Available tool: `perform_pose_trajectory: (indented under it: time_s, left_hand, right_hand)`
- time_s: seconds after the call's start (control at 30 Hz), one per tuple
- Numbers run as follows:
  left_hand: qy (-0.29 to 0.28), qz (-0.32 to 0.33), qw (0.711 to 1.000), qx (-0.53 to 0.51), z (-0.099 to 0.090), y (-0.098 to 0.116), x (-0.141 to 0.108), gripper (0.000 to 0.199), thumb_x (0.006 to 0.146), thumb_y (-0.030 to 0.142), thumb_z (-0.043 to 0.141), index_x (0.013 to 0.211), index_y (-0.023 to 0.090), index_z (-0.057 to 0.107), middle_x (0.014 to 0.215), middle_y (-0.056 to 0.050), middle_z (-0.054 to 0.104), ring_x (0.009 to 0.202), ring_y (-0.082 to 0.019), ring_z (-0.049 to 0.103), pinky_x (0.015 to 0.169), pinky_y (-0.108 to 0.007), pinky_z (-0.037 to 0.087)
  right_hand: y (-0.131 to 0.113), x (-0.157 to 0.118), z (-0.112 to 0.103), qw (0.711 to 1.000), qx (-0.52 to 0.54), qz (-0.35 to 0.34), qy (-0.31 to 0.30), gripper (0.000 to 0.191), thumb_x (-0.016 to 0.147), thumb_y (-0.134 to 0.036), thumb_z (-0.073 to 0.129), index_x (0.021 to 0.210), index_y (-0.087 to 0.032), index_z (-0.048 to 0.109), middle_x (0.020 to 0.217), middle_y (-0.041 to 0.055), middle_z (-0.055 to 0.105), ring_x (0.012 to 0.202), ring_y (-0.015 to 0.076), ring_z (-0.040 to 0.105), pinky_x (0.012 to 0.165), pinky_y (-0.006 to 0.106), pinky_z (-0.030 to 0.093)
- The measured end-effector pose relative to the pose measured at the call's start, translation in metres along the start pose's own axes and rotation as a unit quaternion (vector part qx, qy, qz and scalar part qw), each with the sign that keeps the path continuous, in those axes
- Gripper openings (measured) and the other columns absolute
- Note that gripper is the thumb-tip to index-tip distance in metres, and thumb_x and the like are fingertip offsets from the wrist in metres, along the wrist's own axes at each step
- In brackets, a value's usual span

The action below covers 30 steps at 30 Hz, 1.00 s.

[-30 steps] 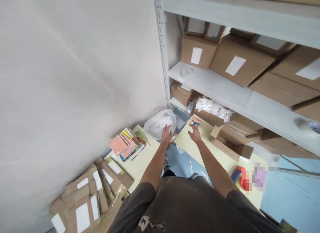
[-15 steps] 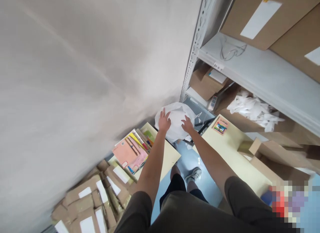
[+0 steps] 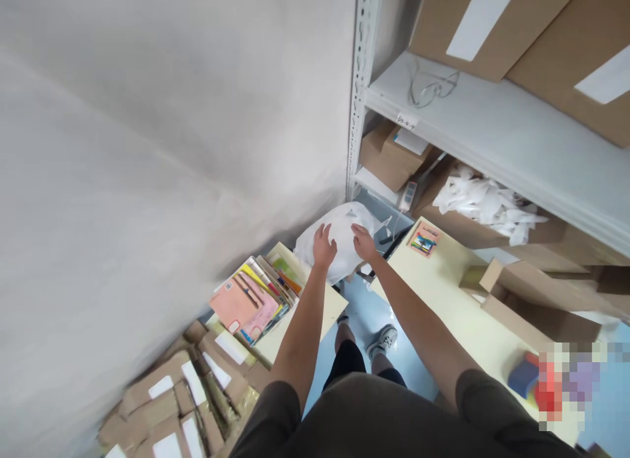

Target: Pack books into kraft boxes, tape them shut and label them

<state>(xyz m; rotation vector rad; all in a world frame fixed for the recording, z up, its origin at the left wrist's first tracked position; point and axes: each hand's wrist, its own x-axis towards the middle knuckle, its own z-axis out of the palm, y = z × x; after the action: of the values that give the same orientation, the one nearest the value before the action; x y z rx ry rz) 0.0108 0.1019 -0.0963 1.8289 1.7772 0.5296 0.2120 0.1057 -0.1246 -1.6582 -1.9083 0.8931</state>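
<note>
Against the wall, beyond the gap between two cream tabletops, sits a full white plastic bag (image 3: 339, 268). My left hand (image 3: 324, 246) is over its near side, fingers apart and holding nothing. To the right, my right hand (image 3: 363, 242) is also over the bag with its fingers spread and nothing in them. Whether the fingertips touch the plastic cannot be told. Left of my left forearm, a stack of colourful booklets (image 3: 236, 304) lies on the left tabletop (image 3: 337, 300). A small pink booklet (image 3: 423, 240) lies on the right tabletop (image 3: 418, 281).
Flattened cardboard packages (image 3: 157, 405) are piled at the lower left. A metal shelf (image 3: 497, 117) with large cartons (image 3: 492, 25) stands on the right. Below it are white plastic bags (image 3: 485, 199) in a box and an open carton (image 3: 536, 300). The wall borders the left.
The view has shifted slightly. The bag has changed shape, bulging more toward the left. My right hand has moved a little closer to my left hand.
</note>
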Motion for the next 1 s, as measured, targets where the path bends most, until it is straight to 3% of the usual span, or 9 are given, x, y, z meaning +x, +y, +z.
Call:
perform_pose_trajectory:
  time_s: [0.13, 0.33, 0.47, 0.6, 0.7, 0.8, 0.9, 1.0]
  left_hand:
    - [-0.009, -0.012, 1.000, 0.014, 0.002, 0.021, -0.011, 0.074, 0.094, 0.028, 0.069, 0.163, 0.023, 0.044, 0.172, -0.012, 0.041, 0.158, -0.031, 0.039, 0.129, -0.046, 0.039]
    - [0.049, 0.024, 0.998, 0.002, -0.001, 0.054, -0.039, 0.046, 0.097, 0.024, 0.059, 0.142, 0.019, 0.066, 0.149, -0.016, 0.065, 0.145, -0.032, 0.054, 0.126, -0.049, 0.042]
    - [0.061, 0.052, 0.997, -0.019, -0.001, 0.093, -0.064, 0.041, 0.093, 0.020, 0.060, 0.133, 0.021, 0.072, 0.146, -0.014, 0.067, 0.141, -0.031, 0.057, 0.124, -0.048, 0.044]
    - [0.069, 0.065, 0.994, -0.052, 0.006, 0.146, -0.098, 0.034, 0.096, 0.018, 0.051, 0.122, 0.019, 0.074, 0.139, -0.014, 0.071, 0.136, -0.027, 0.062, 0.123, -0.044, 0.045]
    - [0.018, 0.086, 0.993, -0.080, 0.021, 0.194, -0.139, 0.034, 0.098, 0.021, 0.051, 0.127, 0.019, 0.070, 0.129, -0.013, 0.076, 0.124, -0.026, 0.069, 0.113, -0.040, 0.051]
    - [-0.075, 0.120, 0.986, -0.090, 0.046, 0.242, -0.189, 0.031, 0.101, 0.027, 0.054, 0.128, 0.021, 0.069, 0.117, -0.011, 0.079, 0.110, -0.026, 0.074, 0.100, -0.035, 0.056]
    - [-0.142, 0.157, 0.972, -0.099, 0.069, 0.278, -0.230, 0.031, 0.105, 0.036, 0.053, 0.129, 0.022, 0.068, 0.110, -0.010, 0.080, 0.101, -0.024, 0.076, 0.091, -0.031, 0.056]
    - [-0.184, 0.175, 0.963, -0.086, 0.075, 0.294, -0.240, 0.032, 0.106, 0.037, 0.052, 0.128, 0.022, 0.070, 0.109, -0.010, 0.081, 0.100, -0.024, 0.077, 0.089, -0.030, 0.056]
  right_hand:
    - [-0.034, -0.040, -0.042, 0.994, 0.079, -0.045, 0.063, 0.051, 0.104, -0.025, 0.045, 0.151, -0.020, 0.064, 0.158, 0.0104, 0.060, 0.149, 0.0253, 0.052, 0.130, 0.047, 0.040]
    - [-0.062, -0.118, -0.114, 0.965, 0.162, -0.110, 0.177, 0.037, 0.103, -0.025, 0.057, 0.135, -0.028, 0.075, 0.142, 0.0072, 0.072, 0.134, 0.0228, 0.066, 0.122, 0.043, 0.050]
    - [-0.061, -0.184, -0.165, 0.953, 0.177, -0.119, 0.216, 0.034, 0.103, -0.022, 0.055, 0.128, -0.029, 0.077, 0.137, 0.0068, 0.074, 0.129, 0.0226, 0.069, 0.116, 0.043, 0.055]
    - [-0.038, -0.256, -0.204, 0.942, 0.196, -0.075, 0.260, 0.030, 0.099, -0.024, 0.060, 0.124, -0.027, 0.077, 0.129, 0.0099, 0.074, 0.122, 0.0255, 0.071, 0.108, 0.044, 0.059]
    - [-0.013, -0.303, -0.215, 0.905, 0.264, 0.013, 0.332, 0.050, 0.091, -0.026, 0.067, 0.141, -0.026, 0.065, 0.120, 0.0099, 0.073, 0.103, 0.0234, 0.074, 0.097, 0.042, 0.062]
    - [0.000, -0.336, -0.206, 0.851, 0.353, 0.084, 0.378, 0.069, 0.084, -0.032, 0.072, 0.150, -0.026, 0.055, 0.111, 0.0059, 0.073, 0.091, 0.0203, 0.072, 0.088, 0.038, 0.062]
    - [0.005, -0.356, -0.190, 0.809, 0.422, 0.135, 0.386, 0.054, 0.081, -0.041, 0.074, 0.131, -0.022, 0.068, 0.104, 0.0058, 0.076, 0.090, 0.0219, 0.071, 0.084, 0.037, 0.060]
    - [0.018, -0.377, -0.185, 0.817, 0.417, 0.206, 0.340, 0.037, 0.078, -0.050, 0.076, 0.095, -0.018, 0.075, 0.086, 0.0064, 0.077, 0.080, 0.0246, 0.069, 0.075, 0.036, 0.057]
